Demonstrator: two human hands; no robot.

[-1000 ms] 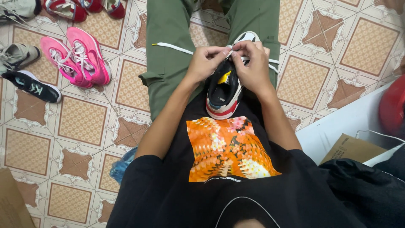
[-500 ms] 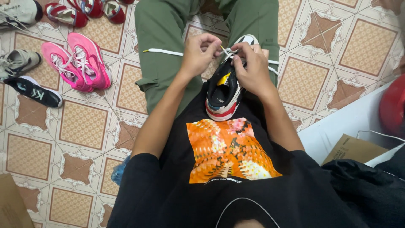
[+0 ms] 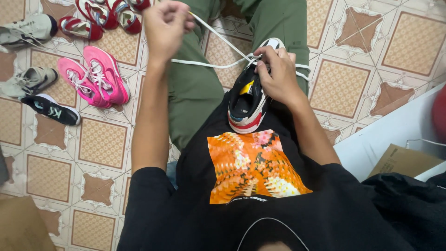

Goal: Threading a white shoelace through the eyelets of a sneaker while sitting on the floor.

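Sneaker (image 3: pixel 247 100) sat on lap; right hand (image 3: pixel 278 74) gripped its upper, left hand (image 3: pixel 165 25) clenched on white lace (image 3: pixel 218 39), raised and taut. Pink shoes (image 3: pixel 95 81) lay nearby.

Sneaker (image 3: pixel 248 100) on lap, shoes (image 3: pixel 93 81) left.

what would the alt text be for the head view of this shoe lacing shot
Seated person's left hand pulls a white shoelace up and away from a black, white and red sneaker on their lap, while the right hand steadies it. More shoes, including a pink pair, lie on the patterned tile floor.
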